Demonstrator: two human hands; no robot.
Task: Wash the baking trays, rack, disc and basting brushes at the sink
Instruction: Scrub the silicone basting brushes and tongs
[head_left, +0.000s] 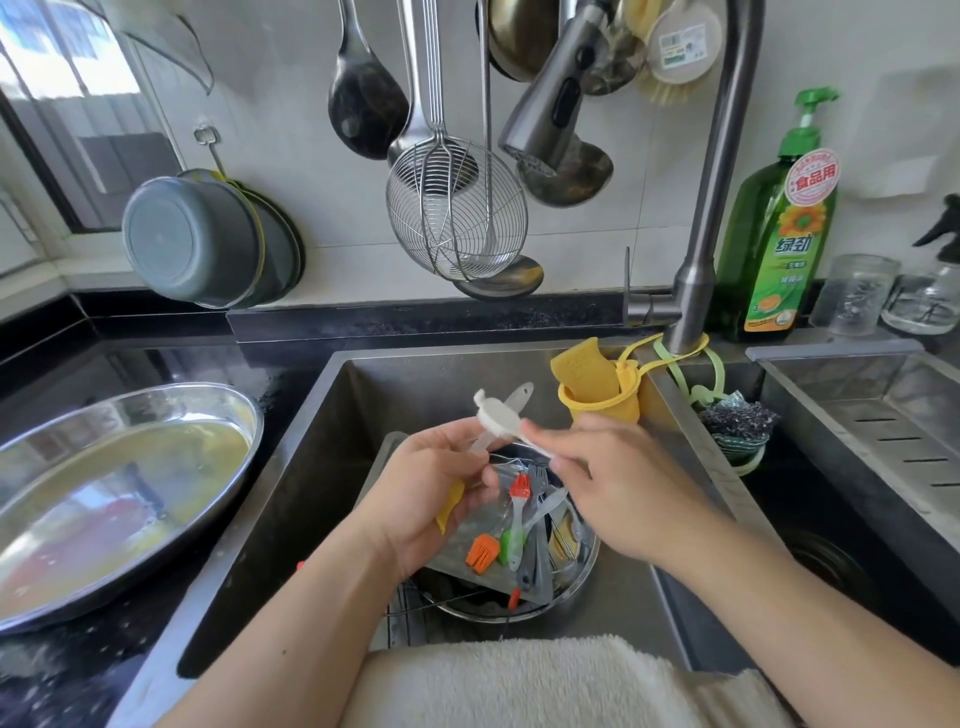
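Both hands meet above the middle of the sink (322, 467). The left hand (431, 499) curls its fingers round a clear-handled basting brush (511, 402) whose handle points up toward the back wall of the basin, and a yellow piece (448, 506) shows against that palm. The right hand (618, 483) pinches a white scrubbing pad (498, 418) against the brush.

Below the hands, at the bottom of the sink, a round metal tray (576, 582) holds a loose pile: a basting brush with red bristles (519, 488) and a clear handle, an orange brush head (482, 552), a green piece beside it, and grey plastic cutlery. A wire rack (410, 613) lies under the tray's near-left edge.

On the counter left of the sink rests a large oval steel tray (119, 499). A yellow sponge (584, 371) sits in a yellow holder at the sink's back right corner, by the faucet (701, 208). A green bottle of dish soap (779, 228) stands behind it. A white towel (519, 680) drapes the sink's front edge.
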